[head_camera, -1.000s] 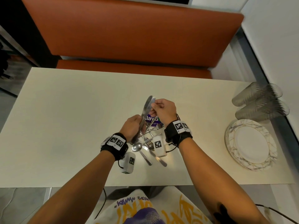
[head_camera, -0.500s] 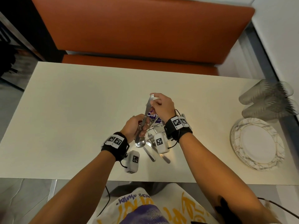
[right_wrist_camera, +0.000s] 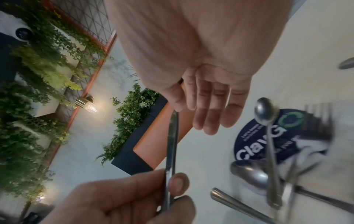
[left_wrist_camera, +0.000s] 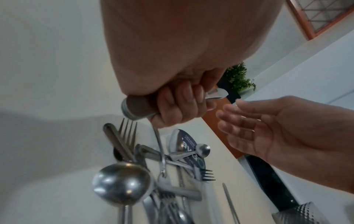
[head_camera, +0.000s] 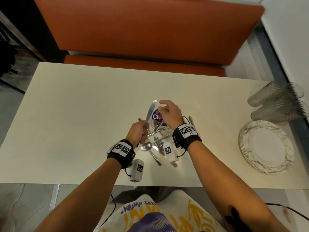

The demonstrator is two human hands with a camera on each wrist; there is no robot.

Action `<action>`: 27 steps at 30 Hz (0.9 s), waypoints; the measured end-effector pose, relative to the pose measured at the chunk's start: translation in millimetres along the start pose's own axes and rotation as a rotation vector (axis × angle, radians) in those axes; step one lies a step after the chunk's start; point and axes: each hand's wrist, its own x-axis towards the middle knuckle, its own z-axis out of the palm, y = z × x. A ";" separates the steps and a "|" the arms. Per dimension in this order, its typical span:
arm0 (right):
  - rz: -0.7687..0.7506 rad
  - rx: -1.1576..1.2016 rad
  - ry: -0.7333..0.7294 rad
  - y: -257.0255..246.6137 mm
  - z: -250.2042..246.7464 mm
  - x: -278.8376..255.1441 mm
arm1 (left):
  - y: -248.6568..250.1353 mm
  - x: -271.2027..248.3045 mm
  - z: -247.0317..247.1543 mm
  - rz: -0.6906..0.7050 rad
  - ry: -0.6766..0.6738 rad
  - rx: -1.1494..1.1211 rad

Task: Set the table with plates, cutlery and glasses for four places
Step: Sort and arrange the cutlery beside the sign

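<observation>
Head view: knife (head_camera: 150,112) upright in my left hand (head_camera: 137,132), fist closed round its handle along with a spoon (head_camera: 146,146) hanging bowl-down, bundling one setting before I carry it. Right hand (head_camera: 169,115) slack-fingered, holding nothing, just beside the blade. Loose cutlery pile (head_camera: 158,141) sits underneath at the table's (head_camera: 75,114) near-middle. Plates (head_camera: 267,147) and glasses (head_camera: 277,102) stacked far right, not yet laid out.

It looked like a restaurant: an orange padded booth bench (head_camera: 147,27), a cream worktop (head_camera: 75,114), planter-box greenery (right_wrist_camera: 38,72).
</observation>
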 end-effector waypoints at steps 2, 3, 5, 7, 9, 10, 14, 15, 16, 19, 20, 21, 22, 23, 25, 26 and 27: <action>0.023 -0.063 -0.032 17.8 -1.5 -10.7 | -8.4 3.7 -5.1 0.020 0.051 0.085; 0.033 -0.123 -0.058 27.9 -2.2 -19.2 | -14.5 6.6 -8.2 0.052 0.084 0.203; 0.045 -0.288 -0.145 50.3 -0.4 -39.2 | -30.3 11.9 -13.6 0.134 0.134 0.513; 0.041 -0.432 -0.227 71.3 6.6 -60.0 | -47.2 13.5 -15.3 0.181 0.147 0.710; 0.058 -0.516 -0.285 86.2 15.9 -76.3 | -60.8 13.3 -13.0 0.217 0.147 0.829; 0.052 -0.567 -0.298 91.0 20.7 -81.6 | -64.6 12.8 -10.7 0.236 0.149 0.888; -0.088 -0.770 -0.212 103.3 34.4 -89.9 | -67.8 13.5 -2.6 0.300 0.193 1.036; -0.106 -0.797 -0.188 103.8 35.7 -89.5 | -67.3 14.2 -2.0 0.302 0.201 1.051; -0.121 -0.821 -0.168 104.6 36.9 -88.2 | -66.5 14.8 -2.3 0.305 0.212 1.063; -0.130 -0.924 -0.142 104.9 39.7 -82.8 | -64.2 15.8 -6.5 0.316 0.241 1.080; -0.131 -0.956 -0.148 104.8 40.7 -81.2 | -63.3 16.1 -8.0 0.317 0.246 1.088; -0.128 -0.977 -0.158 104.4 41.3 -79.8 | -62.0 16.5 -9.5 0.313 0.246 1.093; -0.123 -0.993 -0.169 103.7 41.7 -78.5 | -61.1 16.8 -11.0 0.306 0.243 1.099; -0.117 -1.006 -0.180 103.2 41.1 -77.0 | -60.7 17.4 -12.3 0.296 0.244 1.105; -0.125 -1.032 -0.189 104.1 39.0 -74.5 | -60.7 17.5 -14.5 0.281 0.257 1.108; -0.134 -1.046 -0.188 104.8 37.3 -73.6 | -61.5 17.8 -15.9 0.281 0.268 1.104; -0.144 -1.060 -0.190 104.9 35.0 -73.2 | -62.1 17.8 -16.7 0.281 0.279 1.102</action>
